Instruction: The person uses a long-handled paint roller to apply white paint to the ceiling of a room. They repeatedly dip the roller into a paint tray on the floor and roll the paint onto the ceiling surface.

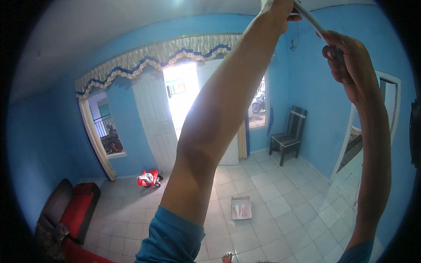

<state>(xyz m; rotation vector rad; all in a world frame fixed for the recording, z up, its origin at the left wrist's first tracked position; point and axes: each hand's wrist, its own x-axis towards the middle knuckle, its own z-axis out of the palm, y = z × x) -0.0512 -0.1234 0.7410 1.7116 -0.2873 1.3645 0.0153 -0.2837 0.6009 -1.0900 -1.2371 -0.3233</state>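
Observation:
Both of my arms reach up to a grey pole (310, 18) that runs slantwise out of the top of the picture. My right hand (348, 59) is closed around its lower part, at the upper right. Higher up, my left hand (280, 11) is closed on the same pole, partly cut off by the upper edge. The pole's far end is out of view. On the tiled floor below stands a shallow square tray (241, 216) with whitish, smeared contents.
A dark chair (287, 138) stands in the far right corner, near a white-framed doorway (346, 144). A red-and-white toy motorbike (149, 178) is by the open white door (151, 118). Red-and-black seating (79, 210) fills the lower left. A ruffled valance (153, 52) hangs above the door.

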